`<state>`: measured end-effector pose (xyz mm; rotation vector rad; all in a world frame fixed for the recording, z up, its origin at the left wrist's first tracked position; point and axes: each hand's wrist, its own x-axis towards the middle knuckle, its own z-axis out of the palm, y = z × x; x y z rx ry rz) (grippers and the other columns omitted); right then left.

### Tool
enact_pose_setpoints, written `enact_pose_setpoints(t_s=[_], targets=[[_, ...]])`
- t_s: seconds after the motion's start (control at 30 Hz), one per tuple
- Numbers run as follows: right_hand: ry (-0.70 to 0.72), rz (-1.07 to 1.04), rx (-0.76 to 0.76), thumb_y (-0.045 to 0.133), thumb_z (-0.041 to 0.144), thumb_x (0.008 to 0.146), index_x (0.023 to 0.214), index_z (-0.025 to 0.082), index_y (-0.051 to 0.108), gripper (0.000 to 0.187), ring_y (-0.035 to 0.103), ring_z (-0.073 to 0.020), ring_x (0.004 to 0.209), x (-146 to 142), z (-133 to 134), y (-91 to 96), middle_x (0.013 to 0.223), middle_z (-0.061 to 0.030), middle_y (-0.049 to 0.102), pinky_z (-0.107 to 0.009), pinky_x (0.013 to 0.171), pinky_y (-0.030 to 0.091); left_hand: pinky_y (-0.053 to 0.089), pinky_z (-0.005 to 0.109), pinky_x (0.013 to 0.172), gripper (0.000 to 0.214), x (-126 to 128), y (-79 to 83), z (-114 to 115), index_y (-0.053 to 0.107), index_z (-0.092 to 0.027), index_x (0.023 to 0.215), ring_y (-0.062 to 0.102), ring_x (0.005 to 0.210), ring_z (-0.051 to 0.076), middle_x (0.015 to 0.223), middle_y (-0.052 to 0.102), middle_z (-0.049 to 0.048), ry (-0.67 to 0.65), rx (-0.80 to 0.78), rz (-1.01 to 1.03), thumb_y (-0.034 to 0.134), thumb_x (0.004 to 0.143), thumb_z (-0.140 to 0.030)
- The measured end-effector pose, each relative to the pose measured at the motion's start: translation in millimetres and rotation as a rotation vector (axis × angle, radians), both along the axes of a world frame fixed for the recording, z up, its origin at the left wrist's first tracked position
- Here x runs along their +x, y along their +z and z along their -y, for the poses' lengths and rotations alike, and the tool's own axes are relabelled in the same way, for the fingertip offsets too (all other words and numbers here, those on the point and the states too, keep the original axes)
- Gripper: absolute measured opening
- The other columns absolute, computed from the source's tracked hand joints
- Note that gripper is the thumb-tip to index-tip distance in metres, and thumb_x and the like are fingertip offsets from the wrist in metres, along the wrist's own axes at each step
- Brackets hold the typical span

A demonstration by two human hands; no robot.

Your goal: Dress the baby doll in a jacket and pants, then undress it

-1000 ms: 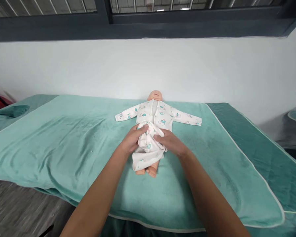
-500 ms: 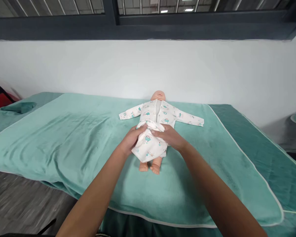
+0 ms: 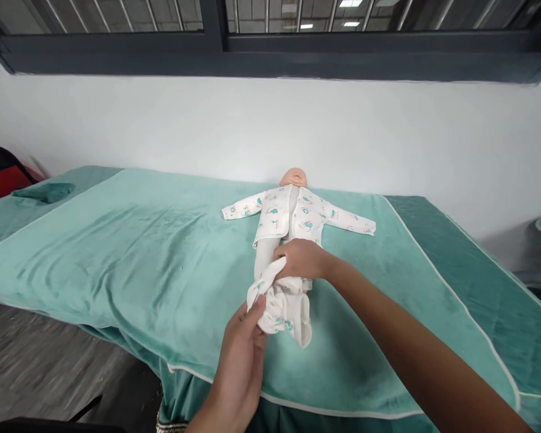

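Note:
A baby doll point(image 3: 293, 177) lies on its back, wearing a white printed jacket point(image 3: 275, 218) that hangs unfastened at the front, arms spread wide. Bunched over its lower legs are white printed baby trousers point(image 3: 277, 313); the feet are hidden under the cloth. My left hand point(image 3: 246, 346) is closed on the near left part of the trousers, thumb on top. Across the doll's legs, my right hand point(image 3: 303, 258) pinches the trousers' upper edge, its fingers curled and partly hidden. One grey-white upper leg point(image 3: 265, 255) shows left of that hand.
The doll lies on a green plush blanket point(image 3: 162, 216) with pale piping, spread over a darker green bed cover point(image 3: 460, 264). A white wall point(image 3: 252, 126) and a dark window frame point(image 3: 270, 57) stand behind. A red and black object point(image 3: 4, 171) sits far left.
The trousers moved down and bunched up, with my left hand pulled lower toward me. My right hand shifted lower and leftward across the doll's legs. The jacket's lower front and one leg became visible.

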<state>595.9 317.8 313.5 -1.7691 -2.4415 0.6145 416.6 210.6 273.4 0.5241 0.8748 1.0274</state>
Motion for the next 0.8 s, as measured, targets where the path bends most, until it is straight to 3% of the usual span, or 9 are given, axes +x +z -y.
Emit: enact_pose_setpoints(t_s=[0.13, 0.27, 0.37, 0.47, 0.6, 0.7, 0.8], targets=[[0.072, 0.093, 0.005, 0.074, 0.057, 0.071, 0.076, 0.024, 0.069, 0.034, 0.063, -0.0183, 0.077, -4.3, 2.5, -4.1, 0.085, -0.0003, 0.074, -0.029, 0.06, 0.03, 0.055, 0.033, 0.073, 0.044, -12.0, -28.5, 7.1, 0.074, -0.018, 0.11, 0.072, 0.094, 0.027, 0.109, 0.075, 0.0117, 0.063, -0.063, -0.015, 0.079, 0.074, -0.043], [0.087, 0.12, -0.021, 0.068, 0.058, 0.079, 0.078, 0.025, 0.068, 0.033, 0.064, -0.0186, 0.081, -7.2, 4.0, -5.0, 0.089, 0.0002, 0.074, -0.029, 0.061, 0.028, 0.051, 0.029, 0.064, 0.047, -30.5, -45.0, -16.7, 0.073, -0.014, 0.104, 0.069, 0.082, 0.023, 0.094, 0.075, 0.0104, 0.014, -0.052, -0.1, 0.08, 0.073, -0.049], [0.098, 0.097, -0.049, 0.069, 0.052, 0.081, 0.084, 0.026, 0.069, 0.026, 0.066, -0.0198, 0.087, -5.7, 6.1, -1.9, 0.095, 0.0009, 0.074, -0.028, 0.063, 0.031, 0.045, 0.025, 0.061, 0.046, -37.7, -46.4, -34.9, 0.073, -0.016, 0.1, 0.061, 0.073, 0.017, 0.087, 0.072, 0.0055, -0.078, 0.024, -0.264, 0.077, 0.075, -0.054], [0.124, 0.02, -0.105, 0.072, 0.05, 0.08, 0.091, 0.027, 0.071, 0.026, 0.067, -0.0217, 0.093, -2.4, 9.3, 2.0, 0.102, 0.0006, 0.074, -0.027, 0.068, 0.036, 0.042, 0.023, 0.064, 0.041, -37.7, -43.0, -39.2, 0.072, -0.02, 0.094, 0.055, 0.073, 0.015, 0.079, 0.067, 0.0008, -0.113, 0.163, -0.497, 0.073, 0.078, -0.057], [0.111, 0.027, -0.109, 0.07, 0.047, 0.082, 0.084, 0.025, 0.069, 0.022, 0.067, -0.0224, 0.089, -2.0, 11.9, 0.1, 0.094, -0.0003, 0.074, -0.028, 0.065, 0.034, 0.046, 0.026, 0.075, 0.044, -32.3, -40.6, -32.4, 0.071, -0.022, 0.105, 0.059, 0.084, 0.019, 0.09, 0.07, 0.0029, -0.168, 0.128, -0.438, 0.067, 0.082, -0.06], [0.065, 0.017, -0.049, 0.068, 0.05, 0.083, 0.083, 0.025, 0.067, 0.025, 0.066, -0.022, 0.086, -4.3, 12.0, -6.7, 0.091, -0.0001, 0.074, -0.028, 0.065, 0.031, 0.046, 0.027, 0.074, 0.047, -26.3, -46.0, -35.0, 0.069, -0.022, 0.107, 0.06, 0.081, 0.018, 0.09, 0.07, 0.0025, -0.053, 0.122, -0.411, 0.065, 0.083, -0.063], [-0.004, -0.059, -0.013, 0.062, 0.055, 0.088, 0.087, 0.025, 0.066, 0.031, 0.064, -0.0206, 0.086, -5.3, 11.9, -12.9, 0.091, 0.0001, 0.073, -0.028, 0.066, 0.032, 0.043, 0.025, 0.067, 0.047, -19.6, -53.6, -49.7, 0.066, -0.021, 0.096, 0.054, 0.072, 0.016, 0.076, 0.062, -0.0009, 0.075, 0.239, -0.488, 0.06, 0.085, -0.066]])
